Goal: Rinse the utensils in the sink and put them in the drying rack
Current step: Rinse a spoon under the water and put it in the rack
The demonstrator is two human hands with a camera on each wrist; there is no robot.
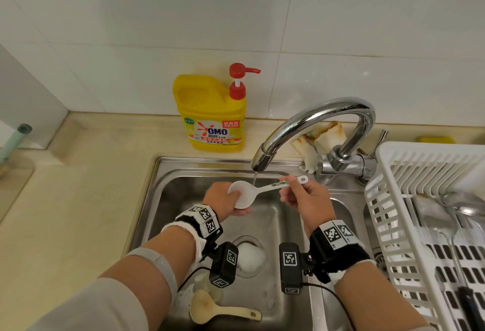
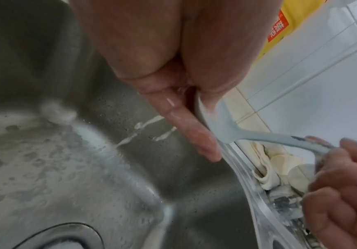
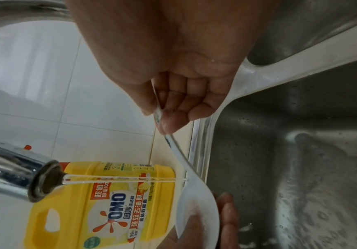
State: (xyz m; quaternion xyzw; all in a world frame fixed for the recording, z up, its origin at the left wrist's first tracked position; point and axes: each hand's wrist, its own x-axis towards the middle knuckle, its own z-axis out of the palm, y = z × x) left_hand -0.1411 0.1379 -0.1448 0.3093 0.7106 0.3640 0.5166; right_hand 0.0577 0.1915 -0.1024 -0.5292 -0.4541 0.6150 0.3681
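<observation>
White rice paddle [image 1: 245, 194], plastic, patterned handle with a hanging hole at its end; held level over the sink basin [image 1: 275, 228], just under the faucet spout [image 1: 259, 161].

Left hand [image 1: 223, 200]: fingers curled round the paddle's round blade, thumb on its upper face, fingers beneath.

Right hand [image 1: 304, 199]: thumb and fingertips pinching the handle midway; the holed end juts out past the fingers to the right.

Water: a thin stream [image 1: 254, 179] falls from the spout and lands at the neck, where blade meets handle.

Handling, as judged: light and stiff, unlikely to break; wet plastic will be slippery, so the narrow handle is the surest place to hold, and the blade edge the second. One hand on the handle should carry it to the rack.

Second paddle [image 1: 223, 307]: cream-coloured, stained, lying in the near part of the basin, not yet rinsed by the look of it. A mound of foam sits on the drain [image 1: 249, 256].

Drying rack [image 1: 388, 212]: white slatted plastic, to the right of the sink; metal ladles or spoons already lie in it, details blurred.

Dish soap bottle [image 1: 212, 113]: yellow, red pump, standing on the counter [image 1: 78, 199] at the far side against the tiled wall. A crumpled stained cloth [image 1: 312, 141] lies behind the faucet base.
</observation>
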